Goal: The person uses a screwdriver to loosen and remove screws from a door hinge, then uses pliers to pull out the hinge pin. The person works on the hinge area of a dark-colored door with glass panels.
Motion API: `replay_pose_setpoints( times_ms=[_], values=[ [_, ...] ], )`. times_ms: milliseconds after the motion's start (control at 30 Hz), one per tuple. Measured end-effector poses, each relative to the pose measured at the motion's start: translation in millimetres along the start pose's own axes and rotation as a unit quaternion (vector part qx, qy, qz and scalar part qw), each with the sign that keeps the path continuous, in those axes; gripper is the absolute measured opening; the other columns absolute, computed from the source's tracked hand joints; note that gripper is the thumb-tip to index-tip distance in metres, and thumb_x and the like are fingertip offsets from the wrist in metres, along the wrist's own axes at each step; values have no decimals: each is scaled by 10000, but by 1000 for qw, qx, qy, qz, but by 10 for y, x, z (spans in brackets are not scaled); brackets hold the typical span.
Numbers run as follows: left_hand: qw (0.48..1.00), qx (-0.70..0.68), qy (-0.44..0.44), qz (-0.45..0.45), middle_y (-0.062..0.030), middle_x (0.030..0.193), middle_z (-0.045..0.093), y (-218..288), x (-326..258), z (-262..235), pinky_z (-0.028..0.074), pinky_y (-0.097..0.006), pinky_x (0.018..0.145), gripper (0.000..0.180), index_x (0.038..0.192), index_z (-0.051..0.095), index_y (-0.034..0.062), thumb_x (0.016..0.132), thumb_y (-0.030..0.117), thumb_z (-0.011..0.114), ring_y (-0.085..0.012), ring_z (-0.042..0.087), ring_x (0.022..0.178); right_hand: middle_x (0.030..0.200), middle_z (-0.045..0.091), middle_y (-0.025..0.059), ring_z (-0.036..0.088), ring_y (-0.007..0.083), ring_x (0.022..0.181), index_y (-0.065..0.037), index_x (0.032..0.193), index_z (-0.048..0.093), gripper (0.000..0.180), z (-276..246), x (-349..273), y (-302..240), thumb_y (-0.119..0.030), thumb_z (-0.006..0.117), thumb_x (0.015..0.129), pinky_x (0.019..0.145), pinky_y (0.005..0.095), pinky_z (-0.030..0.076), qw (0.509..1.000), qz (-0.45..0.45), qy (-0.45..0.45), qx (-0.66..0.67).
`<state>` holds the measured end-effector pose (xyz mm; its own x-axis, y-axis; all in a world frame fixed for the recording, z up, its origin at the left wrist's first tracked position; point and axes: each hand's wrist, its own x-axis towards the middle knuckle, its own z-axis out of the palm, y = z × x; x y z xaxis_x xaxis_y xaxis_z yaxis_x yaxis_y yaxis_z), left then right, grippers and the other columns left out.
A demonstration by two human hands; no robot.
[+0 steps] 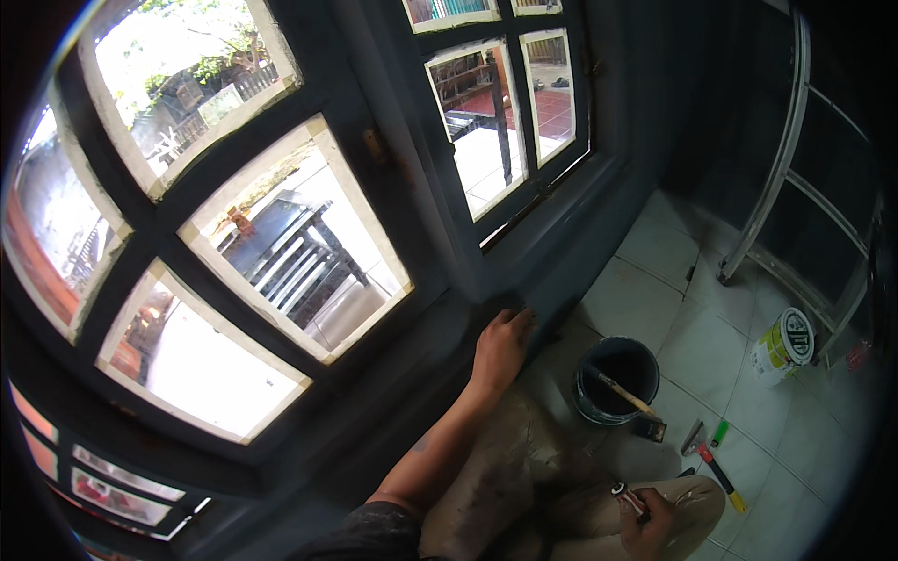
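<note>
My left hand (500, 351) rests against the dark grey ledge (552, 290) below the window frames. Its fingers are curled in; the shadow hides whether anything is under them. Down by my knee, my right hand (648, 526) is closed round a small reddish tool with a round metal end (621, 490); its exact kind is unclear. Between my hands and a little beyond stands a black bucket (585, 404). A paintbrush (625, 393) with a wooden handle lies across it, bristles hanging over the near side.
Pale tape borders the panes of the dark window (299, 252) at left. A scraper (720, 477) with a red and yellow handle and a small green piece (719, 433) lie on the white floor tiles (645, 252). Farther right are a paint tub (781, 351) and a metal ladder (786, 150).
</note>
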<state>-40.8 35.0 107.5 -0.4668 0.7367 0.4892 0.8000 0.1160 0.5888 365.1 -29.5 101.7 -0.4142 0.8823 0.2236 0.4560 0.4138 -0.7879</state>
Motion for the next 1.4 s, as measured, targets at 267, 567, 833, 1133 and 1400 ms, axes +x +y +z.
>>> replay_pose_setpoints(
  times_ms=[267, 567, 833, 1133, 1400],
  values=[
    [983, 39, -159, -78, -196, 1250, 717, -44, -126, 130, 574, -515, 932, 462, 1352, 715, 76, 941, 275, 788, -434, 713, 1098, 933, 771, 108, 715, 206, 855, -7, 1125, 739, 242, 273, -185, 124, -233, 737, 1036, 799, 349, 566, 988, 107, -40, 104],
    [989, 59, -130, 41, -215, 1381, 685, -611, -1293, 143, 556, -508, 1033, 498, 1371, 697, 78, 914, 254, 783, -429, 681, 1228, 681, 593, 22, 502, 71, 626, 4, 902, 681, 237, 569, 140, 22, -208, 777, 946, 561, 288, 381, 992, 38, -53, 111],
    [902, 285, 167, 277, -219, 1196, 733, -1466, -1536, 917, 585, -455, 935, 338, 1264, 715, -3, 942, 93, 680, -396, 715, 1095, 673, 609, 20, 525, 70, 621, -6, 921, 715, 261, 725, 275, -180, -247, 814, 925, 567, 279, 400, 991, 17, -73, 114],
    [994, -109, -15, -12, -174, 1193, 746, -378, -545, 257, 601, -439, 939, 309, 1326, 703, 48, 1030, 134, 673, -373, 742, 1101, 951, 773, 84, 713, 158, 885, 27, 1160, 721, 238, 827, 37, -148, -185, 722, 1051, 810, 308, 574, 987, 90, -103, 79],
    [936, -342, -58, -61, -159, 1127, 797, -99, -885, -795, 610, -358, 930, 231, 1239, 758, -6, 1044, 105, 702, -253, 788, 1070, 900, 680, 49, 594, 79, 787, 13, 1189, 652, 264, 1161, 814, -1205, -155, 698, 991, 676, 246, 448, 977, 35, -34, 205]
  ],
)
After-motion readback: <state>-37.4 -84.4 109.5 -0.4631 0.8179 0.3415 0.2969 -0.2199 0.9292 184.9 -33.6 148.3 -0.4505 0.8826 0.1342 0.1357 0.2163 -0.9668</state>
